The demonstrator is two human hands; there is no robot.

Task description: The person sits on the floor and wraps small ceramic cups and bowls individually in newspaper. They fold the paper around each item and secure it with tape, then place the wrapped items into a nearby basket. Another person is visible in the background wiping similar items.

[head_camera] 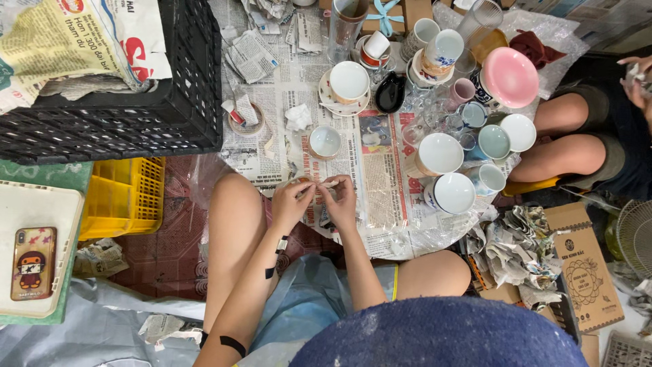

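While the small white cup (325, 142) sits just beyond them, left hand (292, 202) and right hand (341, 201) pinch a tape strip (329, 183) with closed fingers.

A single head-worn camera looks almost straight down from close above the seated person's lap. Its view faces away from the body across the newspaper-covered floor (387, 177), with a black crate (136, 115) far left and cups far right.

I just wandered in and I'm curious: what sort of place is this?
Probably an informal floor workspace for packing ceramics: cups and bowls stand on spread newspaper, beside a black crate and flat cardboard boxes.
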